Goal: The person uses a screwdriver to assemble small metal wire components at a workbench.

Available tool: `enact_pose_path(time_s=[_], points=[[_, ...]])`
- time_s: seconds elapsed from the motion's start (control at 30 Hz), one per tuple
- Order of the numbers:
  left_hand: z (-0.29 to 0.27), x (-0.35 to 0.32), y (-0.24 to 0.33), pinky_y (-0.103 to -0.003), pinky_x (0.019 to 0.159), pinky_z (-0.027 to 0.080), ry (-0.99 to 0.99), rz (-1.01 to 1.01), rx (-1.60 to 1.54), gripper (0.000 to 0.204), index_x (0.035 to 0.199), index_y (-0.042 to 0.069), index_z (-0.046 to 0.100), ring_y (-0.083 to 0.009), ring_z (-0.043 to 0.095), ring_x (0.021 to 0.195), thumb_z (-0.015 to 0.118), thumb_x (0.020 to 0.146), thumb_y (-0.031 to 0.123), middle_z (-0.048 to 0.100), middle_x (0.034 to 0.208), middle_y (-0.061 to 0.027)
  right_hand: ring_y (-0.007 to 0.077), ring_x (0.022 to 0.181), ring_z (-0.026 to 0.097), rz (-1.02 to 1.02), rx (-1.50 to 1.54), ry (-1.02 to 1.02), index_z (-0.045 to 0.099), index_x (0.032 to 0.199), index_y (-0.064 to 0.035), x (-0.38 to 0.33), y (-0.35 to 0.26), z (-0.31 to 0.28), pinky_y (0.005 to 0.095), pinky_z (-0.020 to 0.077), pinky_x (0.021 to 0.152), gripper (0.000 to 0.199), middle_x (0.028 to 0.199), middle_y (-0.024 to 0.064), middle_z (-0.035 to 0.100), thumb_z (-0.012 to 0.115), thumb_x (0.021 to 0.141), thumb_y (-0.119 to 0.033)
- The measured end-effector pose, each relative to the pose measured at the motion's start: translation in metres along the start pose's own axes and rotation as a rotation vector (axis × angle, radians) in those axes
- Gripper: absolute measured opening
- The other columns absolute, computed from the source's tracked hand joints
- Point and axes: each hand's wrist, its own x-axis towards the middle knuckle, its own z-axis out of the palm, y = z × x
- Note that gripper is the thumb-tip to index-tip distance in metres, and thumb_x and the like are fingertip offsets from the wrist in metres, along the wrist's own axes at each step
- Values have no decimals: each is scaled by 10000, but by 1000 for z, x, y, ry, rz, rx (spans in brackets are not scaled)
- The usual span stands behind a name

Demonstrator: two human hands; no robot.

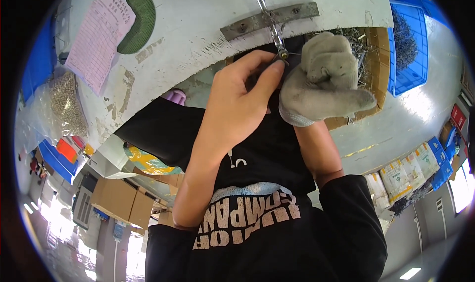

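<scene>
Black T-shirt (297, 255): nearest the lens, pale lettering across it.
Clear bag (69, 106): far left, full of small pale pieces.
Pink form sheet (99, 42): on the surface (198, 14), overlapping a green round pad (142, 24).
Left hand (240, 91): bare; thumb and forefinger drawn close together at the rod's tip; cannot tell if they grip it.
Metal rod (272, 30): crosses a flat metal bar (237, 28); long axis runs away from the wearer, leaning slightly left; near tip between the hands, nearest the left thumb.
Right hand (326, 76): grey glove, fingers curled in, nothing showing inside.
Cardboard box (380, 66): beyond the glove, metal bits inside.
Blue crate (420, 71): farthest right.
</scene>
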Motion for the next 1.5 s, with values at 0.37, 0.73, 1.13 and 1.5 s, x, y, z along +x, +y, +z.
enact_pose_path(time_s=[0.37,0.73,1.13,1.5], points=[[3,2,0,-211,469,393,54,64,150,207,1061,24,662,-55,512,507,558,1032,200,618,743,9,200,668,557,39,-172,-101,575,856,-7,-3,-3,-7,270,448,576,242,761,96,570,603,642,101],[7,5,1,-280,557,409,125,100,145,188,940,-22,654,-99,482,583,599,970,156,578,641,-53,160,577,413,129,63,68,456,728,-52,0,7,0,266,337,527,771,697,78,477,161,984,-717],[9,5,1,-241,492,339,137,92,129,187,925,0,661,-57,431,525,593,983,164,546,623,-7,269,862,655,107,-45,0,586,1047,77,-3,-9,-11,344,543,767,566,1016,216,640,459,998,-472],[12,5,3,-255,511,340,193,74,88,201,866,-27,656,-53,423,540,614,959,145,520,593,3,239,973,674,247,-261,-199,597,1198,43,-14,-12,-41,326,555,866,511,1086,147,639,807,745,-65]])
